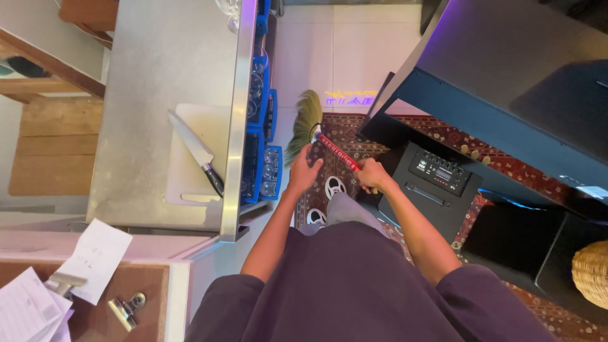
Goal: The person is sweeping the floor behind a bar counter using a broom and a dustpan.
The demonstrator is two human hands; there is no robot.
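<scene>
I hold a broom (303,123) with green-brown bristles and a red patterned handle (337,154). Its bristles rest on the floor where the pale tiles meet a red patterned rug (345,130). My right hand (373,175) is closed around the handle's upper part. My left hand (305,170) sits lower, by the broom head, fingers curled against the handle. My black-and-white shoes (334,186) stand on the rug just below the hands.
A steel counter (158,76) at left carries a white cutting board (190,183) and a large knife (197,154). Blue glass racks (261,139) sit under its edge. A black amplifier (434,183), a dark cabinet (506,82) and a wicker basket (592,272) stand at right. Papers and binder clips (126,309) lie lower left.
</scene>
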